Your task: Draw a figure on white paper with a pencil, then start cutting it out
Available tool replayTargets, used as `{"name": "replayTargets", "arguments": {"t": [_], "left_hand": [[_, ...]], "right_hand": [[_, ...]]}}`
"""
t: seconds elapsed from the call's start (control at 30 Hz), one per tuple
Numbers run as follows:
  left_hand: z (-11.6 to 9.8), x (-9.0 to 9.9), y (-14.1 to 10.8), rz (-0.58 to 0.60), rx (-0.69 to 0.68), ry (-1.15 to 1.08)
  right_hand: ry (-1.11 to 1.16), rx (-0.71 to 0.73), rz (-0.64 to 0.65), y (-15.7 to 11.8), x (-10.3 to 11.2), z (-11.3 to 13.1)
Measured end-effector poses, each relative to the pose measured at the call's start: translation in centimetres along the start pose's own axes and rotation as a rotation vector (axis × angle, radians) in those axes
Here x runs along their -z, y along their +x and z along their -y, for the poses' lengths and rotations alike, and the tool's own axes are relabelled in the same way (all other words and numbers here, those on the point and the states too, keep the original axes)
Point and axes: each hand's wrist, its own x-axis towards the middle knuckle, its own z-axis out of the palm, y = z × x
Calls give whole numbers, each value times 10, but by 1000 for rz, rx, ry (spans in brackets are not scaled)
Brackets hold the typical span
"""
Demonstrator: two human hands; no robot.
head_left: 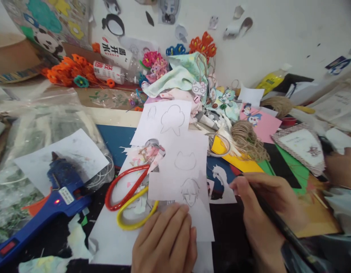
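Observation:
My left hand (pixel 165 240) lies on the white papers, fingers stretched out and close together, holding nothing. Under its fingertips is a sheet (pixel 164 182) with pencil drawings of a cat-eared head and a face with hair. To the right, my right hand (pixel 266 212) is closed around a dark pencil (pixel 273 220), raised off the drawing sheet. Another sheet (pixel 141 125) above carries a cloud-like outline. Scissors with one red and one yellow handle loop (pixel 115 189) lie left of the drawings, their blades hidden. Near my right fingertips is a paper cutout (pixel 221 176).
A blue glue gun (pixel 64 193) with a lit red light stands on the left. Twine (pixel 246 136), a tape roll (pixel 218 144) and coloured paper (pixel 257 125) crowd the right. Orange pipe-cleaner flowers (pixel 73 70) lie behind. Another person's hand (pixel 343 167) is at far right.

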Motion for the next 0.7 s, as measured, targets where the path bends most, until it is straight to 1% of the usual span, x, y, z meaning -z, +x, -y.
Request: {"name": "replayTargets", "arguments": {"t": [0.03, 0.1, 0.13, 0.23, 0.3, 0.43, 0.5, 0.6, 0.7], "left_hand": [[0, 0, -1, -29, 21, -6], [-1, 0, -3, -72, 61, -23], [-1, 0, -3, -84, 73, -34], [-1, 0, -5, -70, 88, -69], [-1, -3, -6, -76, 98, -79], [-3, -9, -7, -161, 111, -99], [-5, -8, -7, -212, 120, -136], [-4, 3, -4, -229, 155, -223], [-1, 21, 4, -175, 165, -305]], "right_hand": [[7, 20, -31, -1, -3, 4], [40, 6, -21, -4, -10, 12], [66, -32, 8, -6, -13, 16], [169, -209, 129, -12, -22, 20], [211, -278, 143, -14, -26, 18], [271, -299, 21, -13, -28, 12], [313, -320, -38, -11, -29, 12], [327, -327, -128, -9, -28, 14], [207, -268, -195, -12, -23, 13]]}}
